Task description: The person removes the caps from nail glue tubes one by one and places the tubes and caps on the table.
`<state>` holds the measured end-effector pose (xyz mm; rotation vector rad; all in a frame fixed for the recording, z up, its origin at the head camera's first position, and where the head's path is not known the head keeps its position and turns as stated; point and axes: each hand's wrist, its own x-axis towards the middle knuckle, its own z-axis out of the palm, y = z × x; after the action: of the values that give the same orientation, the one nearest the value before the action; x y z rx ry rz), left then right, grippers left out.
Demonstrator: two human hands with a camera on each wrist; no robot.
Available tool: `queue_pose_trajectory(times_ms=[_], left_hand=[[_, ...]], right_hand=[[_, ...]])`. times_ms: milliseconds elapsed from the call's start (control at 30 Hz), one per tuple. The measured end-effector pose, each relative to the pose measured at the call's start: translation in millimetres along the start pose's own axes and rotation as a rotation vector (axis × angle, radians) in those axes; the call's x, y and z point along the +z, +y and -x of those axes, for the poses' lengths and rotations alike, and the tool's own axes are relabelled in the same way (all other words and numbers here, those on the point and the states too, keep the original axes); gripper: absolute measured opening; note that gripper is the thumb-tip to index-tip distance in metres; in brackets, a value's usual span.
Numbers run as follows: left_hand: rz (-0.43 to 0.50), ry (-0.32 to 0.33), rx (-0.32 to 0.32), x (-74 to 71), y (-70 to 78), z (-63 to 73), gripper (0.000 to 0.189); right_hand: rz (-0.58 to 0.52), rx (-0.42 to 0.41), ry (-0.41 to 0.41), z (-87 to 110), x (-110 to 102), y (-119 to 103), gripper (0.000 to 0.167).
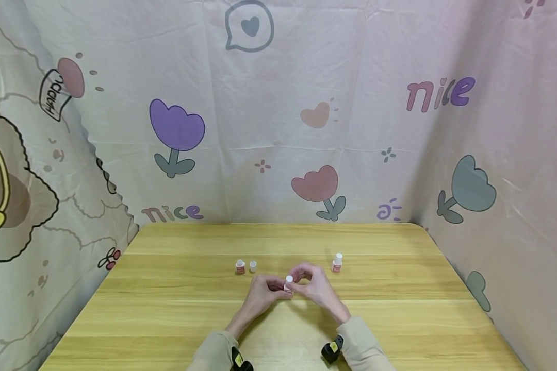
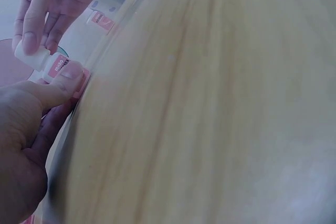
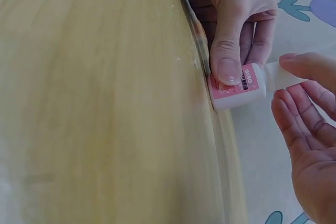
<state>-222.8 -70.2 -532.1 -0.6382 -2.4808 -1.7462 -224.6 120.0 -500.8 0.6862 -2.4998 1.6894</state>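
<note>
Bottle (image 1: 289,285) label half hidden, fingers (image 3: 229,51) covering

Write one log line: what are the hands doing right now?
left hand: grips small pink-labelled bottle | right hand: pinches its white cap | wooden table: bottle standing

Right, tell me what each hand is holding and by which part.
Both hold one small bottle. The left hand pinches its pink-labelled body; the right hand has its fingertips on the white cap.
</note>
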Motion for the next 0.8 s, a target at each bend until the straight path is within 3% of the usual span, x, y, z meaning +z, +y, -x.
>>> queue_pose_trajectory(times_ms=[233,500,800], left_hand=[[0.001,0.0,0.003,-0.1,0.0,-0.3,0.014],[0.013,-0.002,0.006,0.0,-1.0,0.2,0.016],[0.005,-0.004,-0.001,-0.2,-1.1,-0.1,0.015]], right_hand=[[-0.05,-0.038,-0.022,1.5,-1.8,0.5,0.02],[0.014,0.009,0.013,1.4,-1.7,0.2,0.024],[0.029,-0.014,0.018,1.9,-0.8,-1.0,0.019]])
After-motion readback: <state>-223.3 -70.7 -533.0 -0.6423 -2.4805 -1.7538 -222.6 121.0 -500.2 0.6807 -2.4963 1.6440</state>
